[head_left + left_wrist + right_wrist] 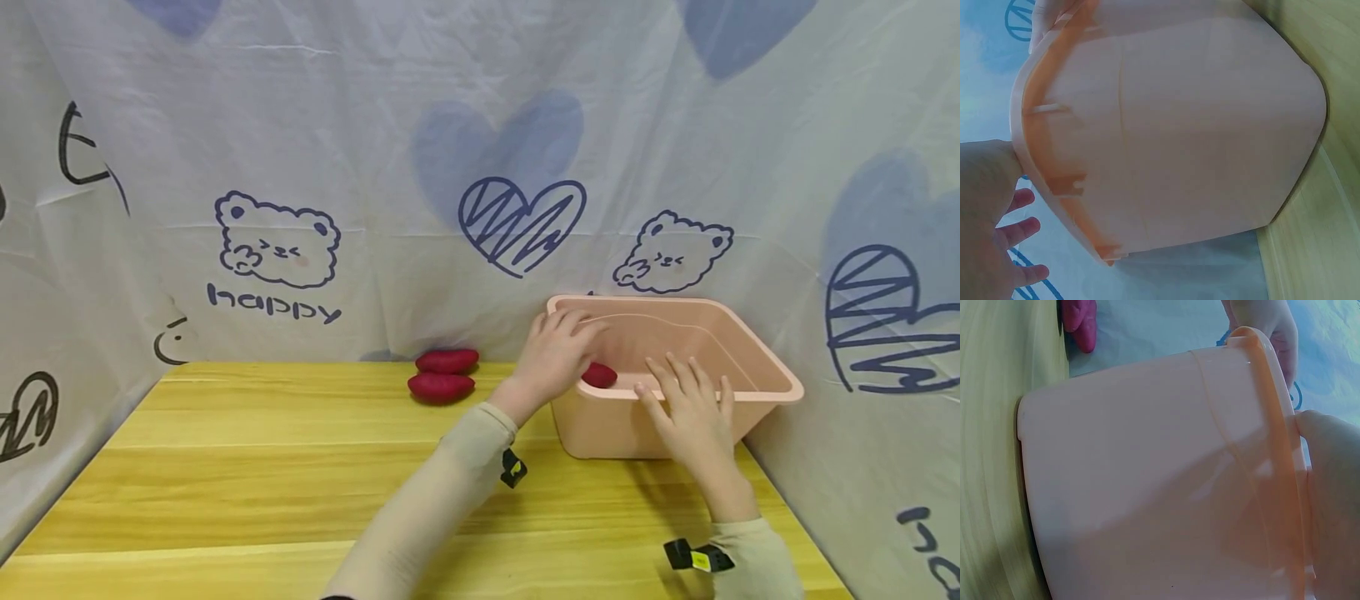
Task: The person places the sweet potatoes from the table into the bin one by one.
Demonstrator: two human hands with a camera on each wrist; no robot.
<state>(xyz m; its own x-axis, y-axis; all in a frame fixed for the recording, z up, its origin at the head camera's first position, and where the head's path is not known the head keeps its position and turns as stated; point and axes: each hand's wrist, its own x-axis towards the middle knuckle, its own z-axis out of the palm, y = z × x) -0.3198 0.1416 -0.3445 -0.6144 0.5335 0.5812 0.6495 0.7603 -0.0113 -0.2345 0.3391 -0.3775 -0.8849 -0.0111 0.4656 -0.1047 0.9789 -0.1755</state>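
Note:
A pink plastic bin (622,429) stands at the right of the table with one dark red sweet potato (600,375) visible inside, near its front left corner. My left hand (553,354) is over the bin's left rim, its fingers loosely bent and reaching inside. In the left wrist view, those fingers (1019,232) show apart beyond the rim. At the front rim, my right hand (696,417) has its fingers spread over the opening. Its thumb (1316,424) lies right at the rim in the right wrist view. Neither hand shows anything held.
Two more sweet potatoes (442,387) lie one behind the other at the table's back edge, left of the bin. Behind the wooden table (262,467) hangs a printed cloth (390,275), which also lines both sides. Each wrist bears a small black camera (513,468).

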